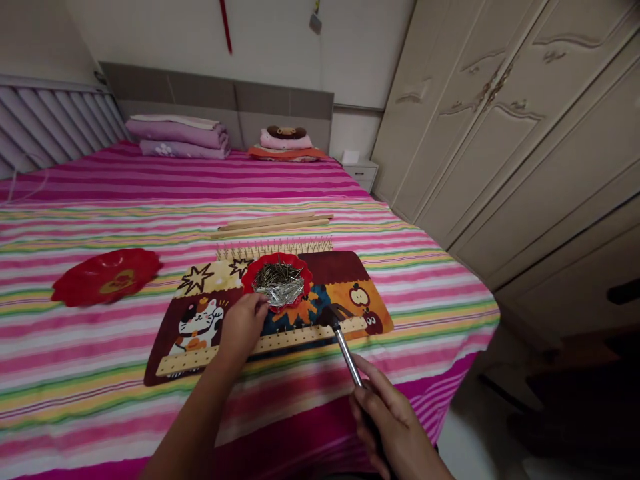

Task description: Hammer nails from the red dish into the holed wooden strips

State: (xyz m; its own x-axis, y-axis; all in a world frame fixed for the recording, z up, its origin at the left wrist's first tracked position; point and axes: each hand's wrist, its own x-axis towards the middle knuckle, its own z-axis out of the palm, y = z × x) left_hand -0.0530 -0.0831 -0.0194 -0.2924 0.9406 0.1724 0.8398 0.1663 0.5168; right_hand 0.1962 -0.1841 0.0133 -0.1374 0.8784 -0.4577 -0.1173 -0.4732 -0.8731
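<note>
My right hand (383, 413) is wrapped round a hammer (347, 350) with a shiny metal shaft; its dark head lies over a pale wooden strip (290, 339). The strip has rows of holes, and a few nails stand in its middle. At the near left rim of a red scalloped dish (247, 283), my left hand (247, 320) has its fingers drawn together; whether they grip anything is hidden. Loose nails (280, 283), silvery and darker ones, fill the dish. Under both lies a patterned mat (165, 333) with a cat and apples on it.
Behind the dish, another wooden strip (275, 249) bristles with upright nails. Several bare wooden sticks (273, 225) lie beyond it. A red tray (107, 277) is at the left. Striped cloth (80, 347) covers the bed, whose edge drops off at the right near a wardrobe (465, 133).
</note>
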